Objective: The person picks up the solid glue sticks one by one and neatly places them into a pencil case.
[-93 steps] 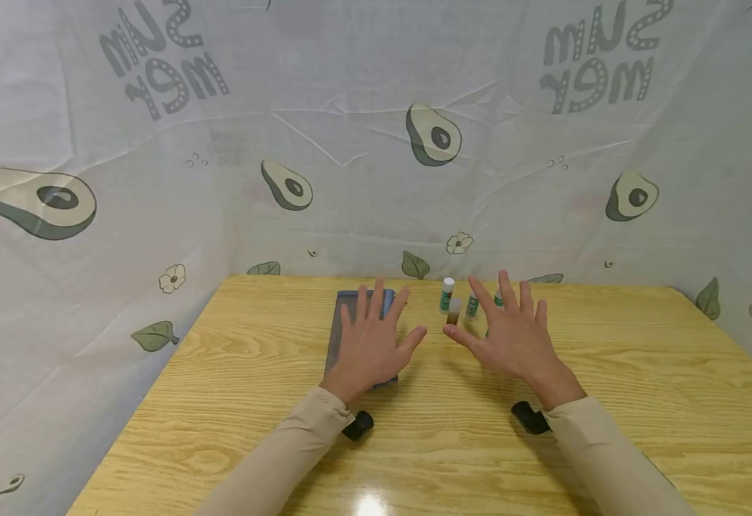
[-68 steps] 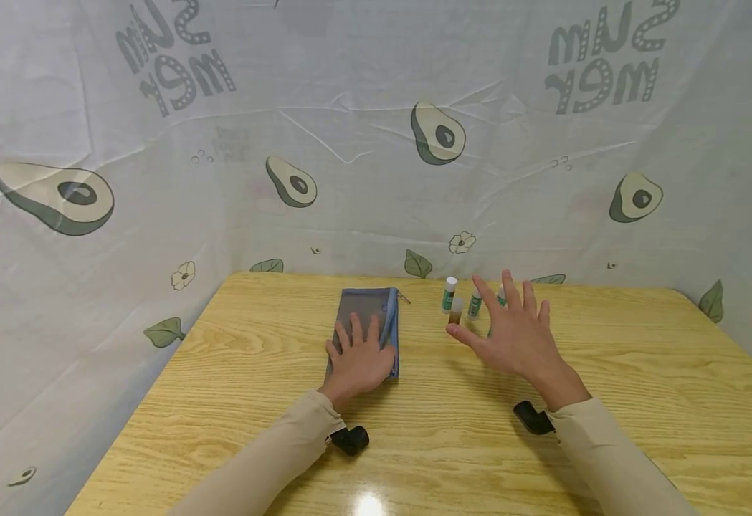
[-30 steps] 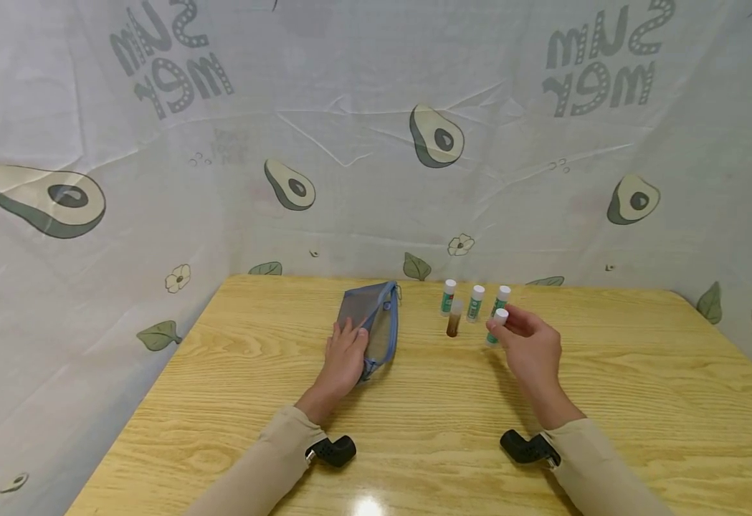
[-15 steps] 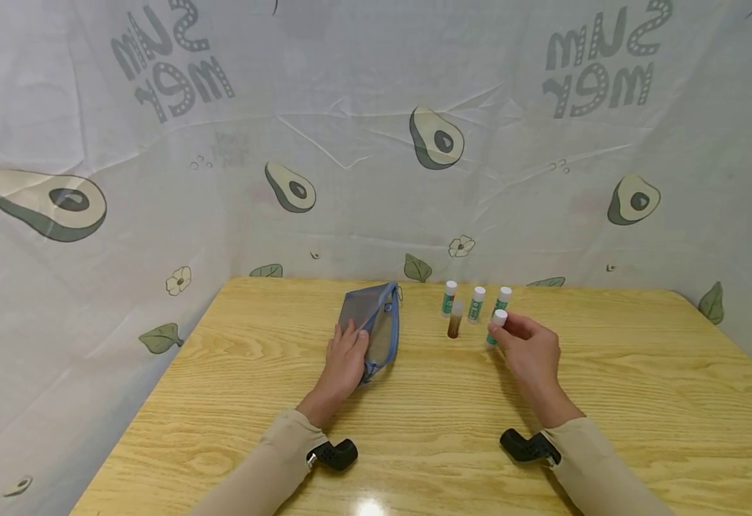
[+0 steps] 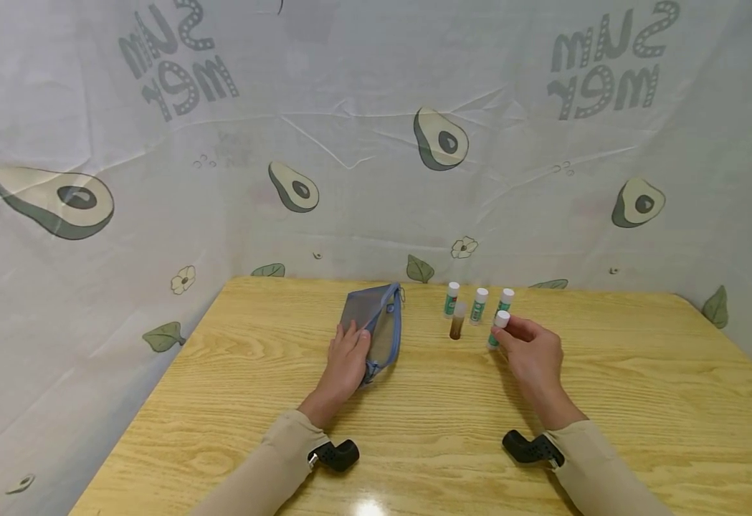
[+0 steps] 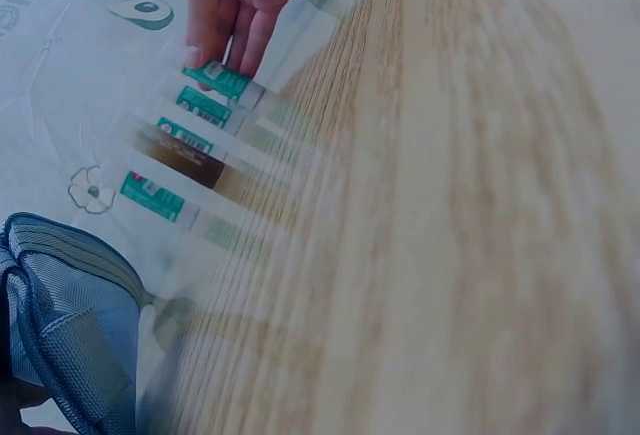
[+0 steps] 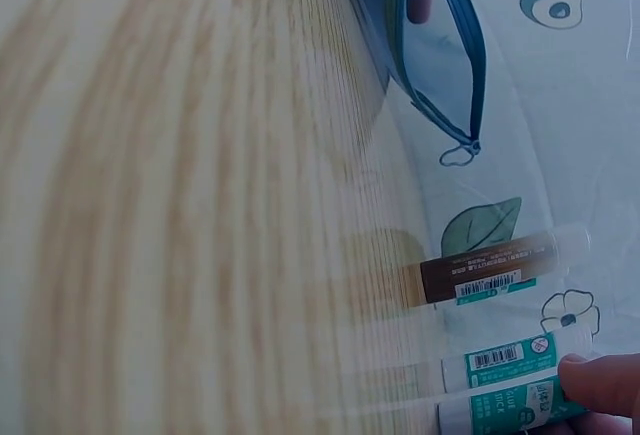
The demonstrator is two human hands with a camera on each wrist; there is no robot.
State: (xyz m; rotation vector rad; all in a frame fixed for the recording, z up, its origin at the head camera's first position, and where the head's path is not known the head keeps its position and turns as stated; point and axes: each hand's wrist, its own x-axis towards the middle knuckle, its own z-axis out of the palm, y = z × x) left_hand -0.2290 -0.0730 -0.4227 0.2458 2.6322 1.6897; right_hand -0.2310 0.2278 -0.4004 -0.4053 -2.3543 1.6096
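My left hand (image 5: 343, 367) holds the near-left side of a blue-grey mesh zipper pouch (image 5: 365, 307), thumb at the opening and fingers spread along its outer face. The pouch's zipped edge stands raised and gapes toward the right. My right hand (image 5: 535, 358) pinches a green-and-white glue stick (image 5: 501, 320) between thumb and fingers; it is upright, white cap on top. In the right wrist view, the thumb lies on the label of this glue stick (image 7: 512, 407). Just behind and left of it stand three similar glue sticks (image 5: 478, 308) and a brown stick with a translucent cap (image 5: 457, 326).
All of this is on a wood-grain table (image 5: 427, 430). A pale curtain (image 5: 363, 107) printed with avocados hangs along the table's back and left edges. Each wrist carries a black camera mount (image 5: 338, 455).
My left hand went from hovering over the flat pouch to holding it with its opening lifted. The right hand, spread in the air before, came down onto the nearest glue stick.
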